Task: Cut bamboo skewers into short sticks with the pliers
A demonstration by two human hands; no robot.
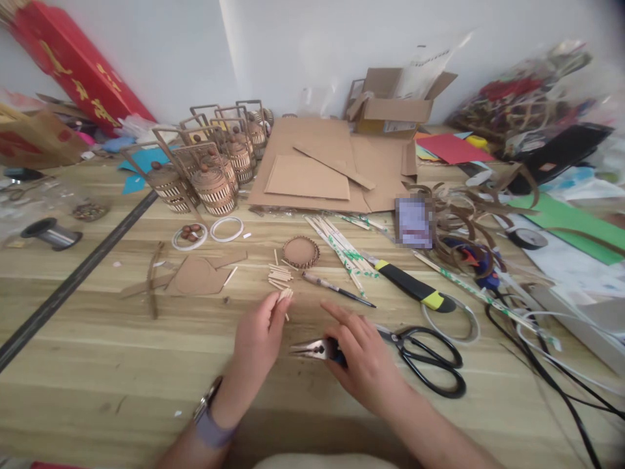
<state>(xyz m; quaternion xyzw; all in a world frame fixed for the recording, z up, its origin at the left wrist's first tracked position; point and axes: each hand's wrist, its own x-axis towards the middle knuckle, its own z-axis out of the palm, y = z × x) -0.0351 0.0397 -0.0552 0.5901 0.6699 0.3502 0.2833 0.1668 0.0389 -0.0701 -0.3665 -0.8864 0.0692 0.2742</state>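
Several short pale wooden sticks [286, 297] are pinched between the thumb and fingers of my left hand [261, 331]. Needle-nose pliers [312, 349] rest in my right hand [360, 352], their jaws pointing left and the handles mostly hidden under my palm; the index finger stretches forward. Just beyond my left hand lies a small pile of cut stick pieces [280, 276]. Behind it sits a round cardboard disc with a ridged brown rim [301, 252]. A pen [339, 290] lies above my right hand, and black-handled scissors [430, 358] are to its right.
Lidded stick baskets [215, 185] with tall handles stand at the back left. Cardboard sheets [307, 176] lie in the back middle, near wrapped chopsticks [342, 247]. A utility knife [415, 286], brown strip coils [463, 221] and cables [541, 365] occupy the right. A wire spool [51, 233] is far left.
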